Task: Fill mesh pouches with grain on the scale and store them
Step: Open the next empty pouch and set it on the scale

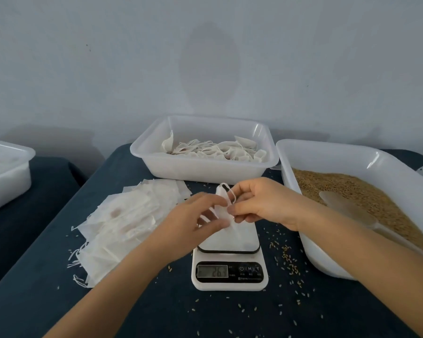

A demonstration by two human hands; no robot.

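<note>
1. The left hand (195,213) and right hand (259,203) are meeting over the scale (230,264), both working on one white pouch (239,232).
2. The pouch is sitting on the scale's platform, its body hanging just below the two hands and its gathered neck rising up between them.
3. The right hand is pinching the drawstring (230,193) with thumb and fingertips curled together; a loop of string is standing up just above that pinch.
4. The left hand is gripping the pouch's neck from the other side, fingers bent around the fabric. How tightly they are closing cannot be told, as motion is blurring them.
5. The scale's display is lying below the grip, toward the person, and is reading what looks like 26.3.
6. Left of the grip, a pile (122,223) of flat empty pouches is lying on the dark cloth (34,276), strings trailing from its near edge.
7. Beyond the grip, a white tray (203,167) is holding more pouches.
8. Right of the grip, a second tray (327,262) is holding brown grain (352,191), with a pale scoop (347,211) lying on top, handle pointing toward the person.
9. Loose kernels (288,259) are lying scattered on the cloth, mostly between the scale and the grain tray.
10. Far to the left of the grip, a third tray (7,172) is standing on a separate surface, contents unclear.
</note>
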